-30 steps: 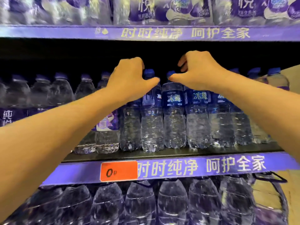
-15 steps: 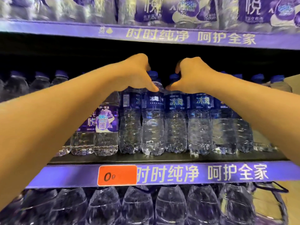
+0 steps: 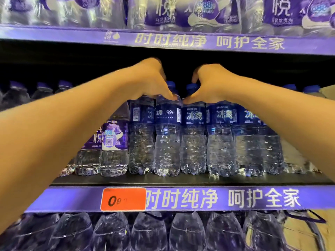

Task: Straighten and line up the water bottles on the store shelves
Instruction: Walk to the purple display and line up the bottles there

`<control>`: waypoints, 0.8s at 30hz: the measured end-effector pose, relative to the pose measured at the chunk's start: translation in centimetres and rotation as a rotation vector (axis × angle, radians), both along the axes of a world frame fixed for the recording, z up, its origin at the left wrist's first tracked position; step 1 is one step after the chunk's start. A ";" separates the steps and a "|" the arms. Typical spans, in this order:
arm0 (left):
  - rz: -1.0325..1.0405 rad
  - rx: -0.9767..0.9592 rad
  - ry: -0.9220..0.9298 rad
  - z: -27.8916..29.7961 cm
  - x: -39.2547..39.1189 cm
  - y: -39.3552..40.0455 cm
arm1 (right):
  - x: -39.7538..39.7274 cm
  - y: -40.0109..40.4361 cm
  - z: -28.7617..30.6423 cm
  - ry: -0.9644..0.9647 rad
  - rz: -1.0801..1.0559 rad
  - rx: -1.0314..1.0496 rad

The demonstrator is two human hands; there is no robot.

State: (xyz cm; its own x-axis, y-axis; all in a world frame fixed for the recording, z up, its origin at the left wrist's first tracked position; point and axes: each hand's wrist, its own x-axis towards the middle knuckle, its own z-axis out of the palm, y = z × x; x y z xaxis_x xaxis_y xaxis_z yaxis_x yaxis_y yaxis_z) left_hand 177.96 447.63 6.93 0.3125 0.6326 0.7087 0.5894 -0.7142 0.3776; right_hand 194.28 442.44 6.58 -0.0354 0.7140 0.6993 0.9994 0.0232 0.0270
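The water bottles (image 3: 167, 138) are stood in a row at the front of the middle shelf (image 3: 181, 181), between two other shelves. Their tops are held by the left hand (image 3: 150, 82) and the right hand (image 3: 208, 86), each grip curled down over the necks. The bottles look full, so they are likely heavy, and their thin plastic is probably squashy and slippery. The hard neck under the cap is best held.
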 end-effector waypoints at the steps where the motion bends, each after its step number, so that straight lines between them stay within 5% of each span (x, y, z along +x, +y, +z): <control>1: -0.021 -0.049 0.003 0.1 -0.2 0.0 | 0.0 0.0 0.0 0.014 0.007 -0.001; 5: -0.034 -0.085 0.042 0.2 -0.7 0.3 | 0.1 -0.2 0.1 0.039 0.019 -0.018; 11: 0.265 0.400 0.155 -1.7 0.3 -0.2 | 0.0 -0.3 0.1 -0.020 -0.025 -0.024; 20: -0.097 -0.158 0.049 -0.3 -1.2 -0.6 | 0.0 -0.3 -0.1 0.055 0.023 -0.012; 24: 0.166 0.269 0.086 -1.2 0.1 -0.6 | -0.3 -0.1 -0.3 0.056 0.023 -0.014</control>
